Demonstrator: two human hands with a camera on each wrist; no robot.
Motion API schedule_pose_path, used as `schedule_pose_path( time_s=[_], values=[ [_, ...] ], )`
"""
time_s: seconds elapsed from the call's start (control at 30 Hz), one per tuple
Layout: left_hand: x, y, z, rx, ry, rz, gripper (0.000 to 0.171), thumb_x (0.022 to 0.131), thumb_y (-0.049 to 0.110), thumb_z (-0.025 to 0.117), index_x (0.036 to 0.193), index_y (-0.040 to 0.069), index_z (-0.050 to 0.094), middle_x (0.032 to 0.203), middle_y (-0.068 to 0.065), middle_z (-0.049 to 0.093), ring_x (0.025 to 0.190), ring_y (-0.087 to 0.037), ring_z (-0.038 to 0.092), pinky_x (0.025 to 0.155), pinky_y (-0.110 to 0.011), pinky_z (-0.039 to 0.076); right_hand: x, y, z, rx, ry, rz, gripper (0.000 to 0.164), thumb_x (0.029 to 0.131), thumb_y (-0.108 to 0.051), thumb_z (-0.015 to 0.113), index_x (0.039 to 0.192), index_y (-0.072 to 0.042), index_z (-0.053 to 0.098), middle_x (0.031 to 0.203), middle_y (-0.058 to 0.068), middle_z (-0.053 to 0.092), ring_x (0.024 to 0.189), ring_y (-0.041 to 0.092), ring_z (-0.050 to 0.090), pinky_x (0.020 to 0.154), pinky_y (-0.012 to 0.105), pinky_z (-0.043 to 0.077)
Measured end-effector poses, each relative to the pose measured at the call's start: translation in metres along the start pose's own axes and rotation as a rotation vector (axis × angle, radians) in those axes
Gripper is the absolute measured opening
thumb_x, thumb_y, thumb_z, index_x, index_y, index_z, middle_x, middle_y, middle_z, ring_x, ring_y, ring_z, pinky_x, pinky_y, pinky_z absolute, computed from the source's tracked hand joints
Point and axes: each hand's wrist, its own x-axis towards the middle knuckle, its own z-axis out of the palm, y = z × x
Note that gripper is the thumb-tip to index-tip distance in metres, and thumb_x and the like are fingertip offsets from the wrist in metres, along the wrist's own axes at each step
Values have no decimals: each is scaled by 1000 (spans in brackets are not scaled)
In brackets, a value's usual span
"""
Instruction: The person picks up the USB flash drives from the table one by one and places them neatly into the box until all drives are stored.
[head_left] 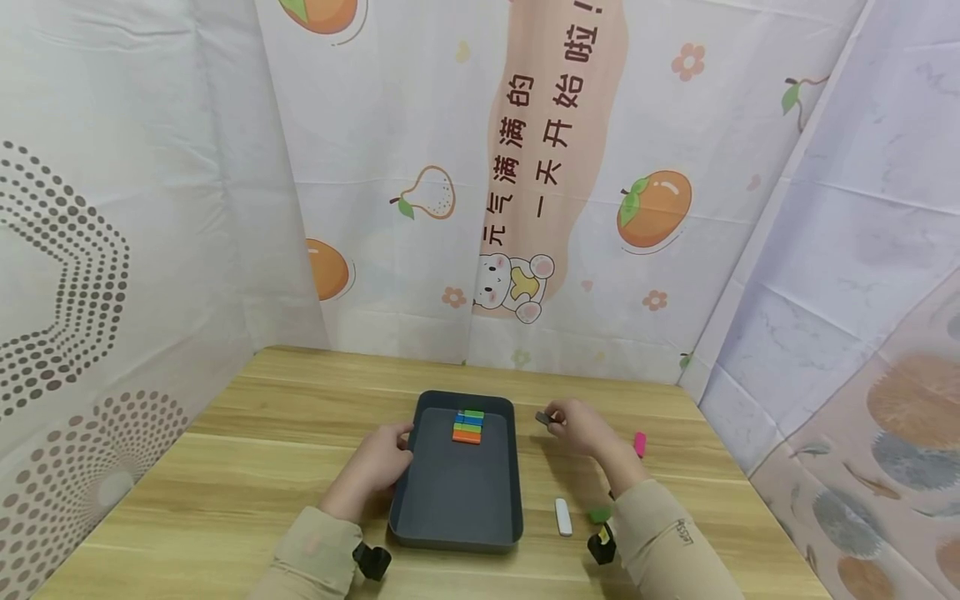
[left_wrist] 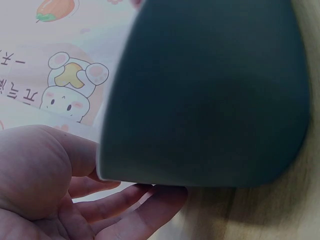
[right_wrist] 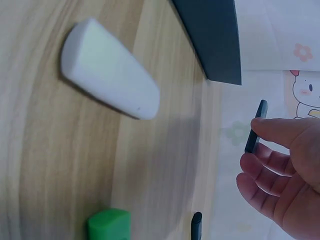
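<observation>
My left hand holds the left side of a dark grey tray, its thumb at the rim and fingers along the outer wall. Inside the tray, several small flat pieces lie in a stack of rows: green, blue and an orange piece. Beyond the tray's right side, my right hand pinches a small dark flat stick between thumb and fingers, raised over the table. A white rounded bar lies on the wood right of the tray.
A pink piece lies right of my right forearm. Near my right sleeve is a green piece. Another dark piece shows at the bottom of the right wrist view. Printed curtains hang behind the wooden table.
</observation>
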Motion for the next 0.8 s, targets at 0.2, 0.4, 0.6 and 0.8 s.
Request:
schedule_pose_path(
  time_s=[0.2, 0.4, 0.6, 0.8],
  values=[
    [0, 1, 1, 2, 0, 3, 54, 93, -2, 54, 147, -6, 49, 125, -29, 63, 79, -26, 67, 50, -39, 56, -1, -5, -4, -1, 35, -40, 14, 93, -6, 71, 108, -7, 73, 92, 5, 67, 82, 19, 61, 75, 42, 54],
    [1, 1, 0, 2, -2, 10, 55, 92, -2, 54, 146, -7, 49, 123, -30, 63, 77, -26, 67, 49, -39, 56, 0, -9, -6, 30, 63, -48, 16, 93, -8, 73, 109, -8, 73, 92, 4, 67, 79, 16, 62, 72, 39, 54],
    [1, 1, 1, 3, -3, 5, 55, 91, -3, 54, 146, -6, 49, 123, -30, 63, 78, -26, 68, 50, -38, 56, 0, -13, -8, 63, 86, -51, 16, 94, -9, 73, 110, -11, 73, 95, 3, 67, 76, 13, 62, 68, 35, 54],
    [1, 1, -1, 2, -4, 6, 55, 92, -3, 54, 147, -6, 49, 123, -29, 63, 79, -27, 68, 50, -39, 56, 0, -17, -12, 114, 90, -63, 18, 95, -11, 71, 113, -12, 72, 100, 5, 70, 74, 11, 63, 64, 32, 53]
  ],
)
